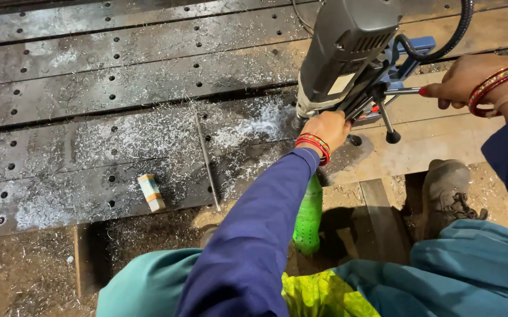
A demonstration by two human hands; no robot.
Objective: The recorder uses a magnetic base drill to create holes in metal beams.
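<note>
My left hand [326, 127] is pressed against the lower front of the grey drilling machine [348, 50], just where its body meets the steel, with its grip closed on a green plastic bottle [308, 216] that hangs down from under my fist toward my lap. My right hand [462, 79] is out to the right, its grip clenched around one of the machine's thin feed-handle spokes [399, 91]; another spoke points down and ends in a black knob [392, 137]. A black cable [442, 50] loops from the top of the machine.

The machine stands at the right end of a long steel plate [89, 141], one of several dark plates lying side by side and running to the left, each with rows of drilled holes [112, 178]. Bright metal shavings [248, 126] are strewn thickly over the plates, densest just left of the machine.

Near the front edge of the plate a thin metal rod [207, 161] lies almost straight, near to far. Left of it rests a small white block with an orange band [150, 192]. On the near right, my brown boot [451, 191] sits on the sawdust-strewn floor beside a wooden block [383, 217].
</note>
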